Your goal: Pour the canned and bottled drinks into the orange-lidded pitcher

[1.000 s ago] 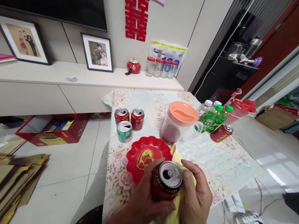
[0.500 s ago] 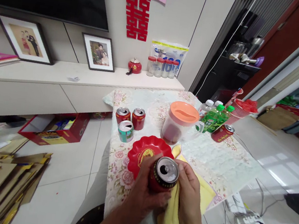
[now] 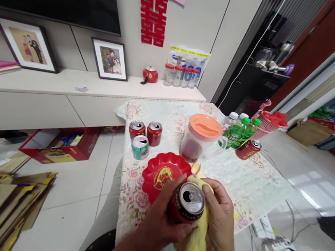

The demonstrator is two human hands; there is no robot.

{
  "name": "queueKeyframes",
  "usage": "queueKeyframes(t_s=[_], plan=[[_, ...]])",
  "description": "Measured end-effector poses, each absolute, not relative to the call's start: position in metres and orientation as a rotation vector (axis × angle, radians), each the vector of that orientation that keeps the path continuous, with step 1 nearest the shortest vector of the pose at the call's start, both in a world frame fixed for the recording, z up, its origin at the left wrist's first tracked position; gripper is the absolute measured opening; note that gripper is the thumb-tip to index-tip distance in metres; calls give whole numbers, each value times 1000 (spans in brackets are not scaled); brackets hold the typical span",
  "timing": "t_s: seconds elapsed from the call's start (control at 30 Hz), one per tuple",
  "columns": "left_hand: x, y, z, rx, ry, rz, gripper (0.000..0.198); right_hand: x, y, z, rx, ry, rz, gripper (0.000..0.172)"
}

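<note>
My left hand [image 3: 162,218] is wrapped round an opened red drink can [image 3: 192,198], its top tilted toward me. A yellow cloth [image 3: 196,239] is gripped in my right hand [image 3: 221,210] and pressed against the can's right side. Just beyond the can lies a red scalloped plate [image 3: 156,169] with a gold print, on the flowered tablecloth [image 3: 137,198]. Left of the plate stand two red cans [image 3: 154,133] and a green can [image 3: 140,147], all with opened tops. The can's lower part is hidden by my fingers.
A lidded plastic pitcher [image 3: 201,138] with dark liquid stands behind the plate. Farther right are several bottles [image 3: 237,132], another red can [image 3: 248,149] and a pink basket [image 3: 265,124]. Flattened cardboard [image 3: 15,208] and a red box [image 3: 71,145] lie on the floor at left.
The can has shifted slightly right and toward me. My right hand has drawn the cloth up, so it now covers more of the can's right side near the rim.
</note>
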State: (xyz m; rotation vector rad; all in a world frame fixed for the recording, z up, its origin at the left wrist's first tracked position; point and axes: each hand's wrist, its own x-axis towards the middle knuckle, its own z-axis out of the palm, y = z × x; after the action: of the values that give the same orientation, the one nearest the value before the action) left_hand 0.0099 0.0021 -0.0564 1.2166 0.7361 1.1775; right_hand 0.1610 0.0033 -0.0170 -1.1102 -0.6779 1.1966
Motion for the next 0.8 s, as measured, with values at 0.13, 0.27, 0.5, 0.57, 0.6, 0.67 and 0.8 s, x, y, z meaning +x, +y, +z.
queueKeyframes(t_s=[0.13, 0.27, 0.5, 0.57, 0.6, 0.67, 0.8], plan=[[10, 2, -56, 1332, 710, 1270, 93, 162, 13, -30, -1153, -693, 1269, 62], [10, 5, -63, 1384, 773, 1353, 87, 159, 10, -33, -1175, -651, 1290, 64], [8, 7, -62, 1109, 704, 1136, 95, 162, -14, -16, -1143, -615, 1317, 72], [8, 5, -57, 1094, 680, 1106, 96, 166, -17, -13, -1131, -704, 1253, 66], [8, 5, -55, 1085, 652, 1097, 96, 168, -17, -13, -1121, -740, 1211, 62], [8, 3, -52, 1071, 588, 1084, 96, 169, -15, -15, -1096, -779, 1160, 58], [8, 1, -52, 1131, 597, 1135, 95, 167, -6, -29, -1088, -816, 1206, 57]])
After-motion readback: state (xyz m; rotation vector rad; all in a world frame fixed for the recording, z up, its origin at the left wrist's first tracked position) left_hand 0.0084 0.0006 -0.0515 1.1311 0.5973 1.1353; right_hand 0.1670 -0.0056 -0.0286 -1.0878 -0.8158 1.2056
